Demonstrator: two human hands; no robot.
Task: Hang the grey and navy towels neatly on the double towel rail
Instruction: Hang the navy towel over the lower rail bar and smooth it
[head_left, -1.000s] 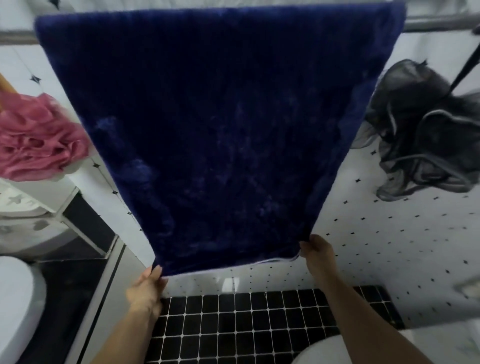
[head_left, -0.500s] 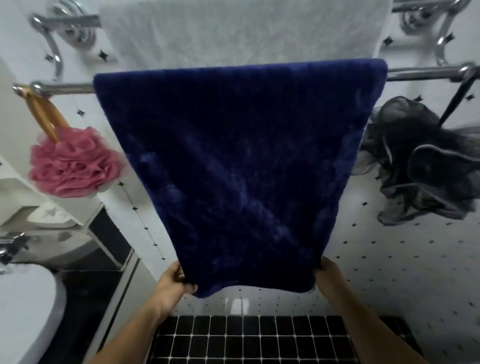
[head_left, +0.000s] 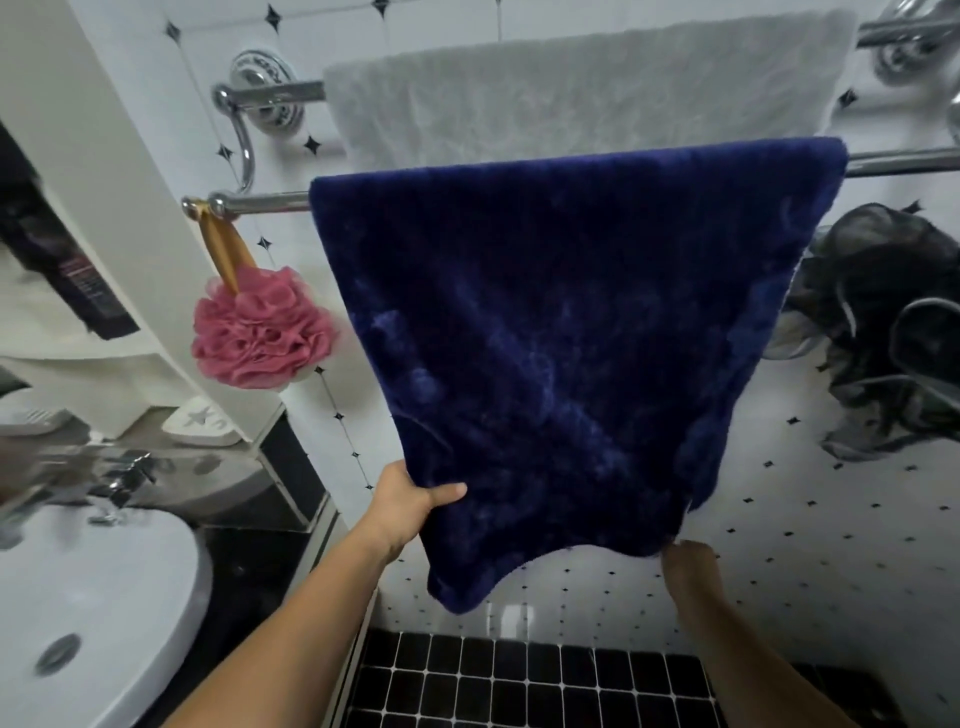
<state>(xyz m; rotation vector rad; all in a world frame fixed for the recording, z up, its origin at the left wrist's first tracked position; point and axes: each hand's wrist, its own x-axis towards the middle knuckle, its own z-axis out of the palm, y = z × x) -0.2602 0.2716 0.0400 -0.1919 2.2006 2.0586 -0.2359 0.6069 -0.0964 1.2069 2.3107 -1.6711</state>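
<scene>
The navy towel (head_left: 561, 338) hangs over the front bar of the chrome double towel rail (head_left: 260, 200). Behind it the pale grey towel (head_left: 571, 88) is draped over the back bar. My left hand (head_left: 410, 506) grips the navy towel's left edge near the bottom, thumb on the front. My right hand (head_left: 688, 564) pinches the lower right corner, its fingers mostly hidden behind the cloth. The towel's bottom edge sags unevenly between my hands.
A pink bath pouf (head_left: 262, 332) hangs from the rail's left end and a black mesh pouf (head_left: 883, 332) from its right. A white basin (head_left: 98, 613) with a tap sits at lower left. Black floor tiles (head_left: 519, 680) lie below the white wall.
The view has tilted up, bringing the grey towel and back bar into sight. My left hand has moved up the towel's left edge; the right stays at the lower corner.
</scene>
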